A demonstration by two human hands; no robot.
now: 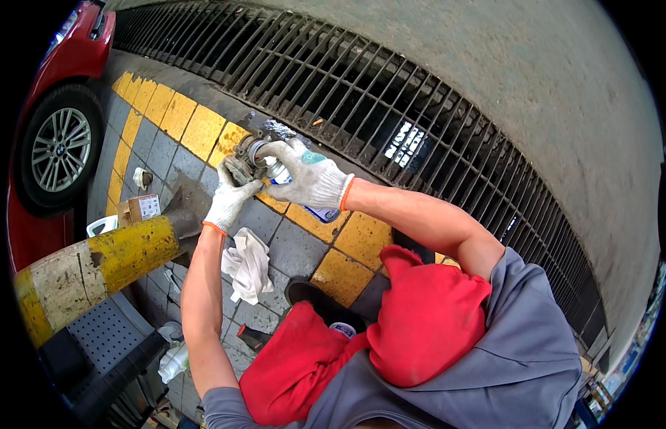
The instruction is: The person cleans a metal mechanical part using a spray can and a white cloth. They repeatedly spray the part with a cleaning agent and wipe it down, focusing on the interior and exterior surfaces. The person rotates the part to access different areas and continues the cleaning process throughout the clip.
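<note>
My left hand [233,199], in a white knit glove with an orange cuff, is closed around a small, dirty grey metal part [240,171]. Right beside it, my gloved right hand [308,175] is wrapped round a spray can [278,172] with a silver top and a blue-and-white body. The can's top end touches or nearly touches the metal part; its middle is hidden by my fingers. A blue-and-white piece [323,214] shows under my right hand, and I cannot tell if it belongs to the same can. Both hands are above the yellow tiles.
A long metal drain grate [333,86] runs behind my hands, with a wet patch [279,130] near it. A white cloth [247,266] lies on the grey tiles. Leftward are a yellow-and-white bar [97,261], a cardboard box [138,209], a black perforated stand [108,336] and a red car [43,143].
</note>
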